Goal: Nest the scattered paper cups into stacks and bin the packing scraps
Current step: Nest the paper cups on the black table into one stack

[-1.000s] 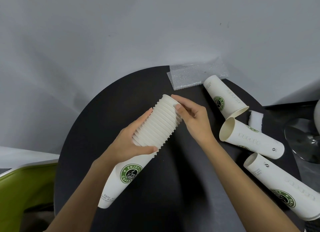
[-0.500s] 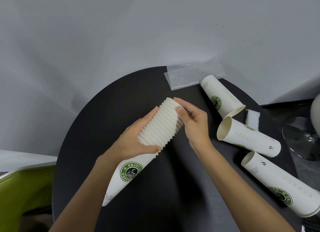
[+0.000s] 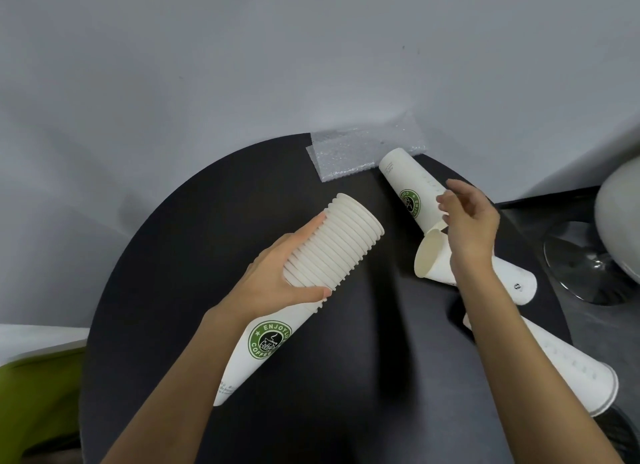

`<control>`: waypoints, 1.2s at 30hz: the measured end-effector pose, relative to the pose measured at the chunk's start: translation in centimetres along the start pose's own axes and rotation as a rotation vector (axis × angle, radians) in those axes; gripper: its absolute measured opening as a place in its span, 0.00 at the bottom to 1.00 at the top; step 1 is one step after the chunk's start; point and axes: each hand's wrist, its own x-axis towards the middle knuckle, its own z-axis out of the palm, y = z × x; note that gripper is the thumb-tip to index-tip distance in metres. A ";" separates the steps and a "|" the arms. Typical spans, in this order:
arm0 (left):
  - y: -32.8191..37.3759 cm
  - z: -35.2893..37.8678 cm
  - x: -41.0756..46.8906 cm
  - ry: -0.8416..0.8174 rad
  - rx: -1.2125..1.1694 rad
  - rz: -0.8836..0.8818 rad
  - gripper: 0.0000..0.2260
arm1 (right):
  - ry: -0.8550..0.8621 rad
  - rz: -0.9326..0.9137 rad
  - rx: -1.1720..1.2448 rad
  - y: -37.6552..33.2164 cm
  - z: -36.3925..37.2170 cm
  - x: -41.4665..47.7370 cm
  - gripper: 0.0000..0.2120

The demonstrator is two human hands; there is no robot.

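Observation:
My left hand [image 3: 277, 283] grips a tilted stack of nested white paper cups [image 3: 332, 248] over the round black table [image 3: 194, 241]; the stack's lowest cup shows a green coffee logo. My right hand [image 3: 467, 221] hovers with fingers apart over loose cups on the right, holding nothing. Under it lies one cup [image 3: 408, 186] on its side with a green logo, and a second cup [image 3: 429, 259] with its mouth facing left. A third cup stack [image 3: 575, 370] lies further front right. A sheet of bubble wrap [image 3: 360, 151] rests at the table's far edge.
A grey wall rises behind the table. A chrome chair base [image 3: 585, 266] and a pale seat [image 3: 620, 217] stand at the right. A green object [image 3: 34, 397] shows at the lower left.
My right hand let go of the stack's top rim and moved right, over the loose cups. My left hand still holds the stack, slightly shifted.

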 end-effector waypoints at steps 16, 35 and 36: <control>1.5 3.3 4.0 -0.061 -0.035 0.064 0.45 | 0.056 0.097 -0.324 3.5 -2.9 5.5 0.12; 0.7 2.8 3.7 -0.015 -0.041 -0.015 0.44 | 0.049 0.012 -0.182 2.7 0.1 6.4 0.15; 0.7 2.6 3.7 -0.010 -0.044 -0.018 0.44 | 0.057 -0.014 -0.183 2.5 0.2 6.1 0.15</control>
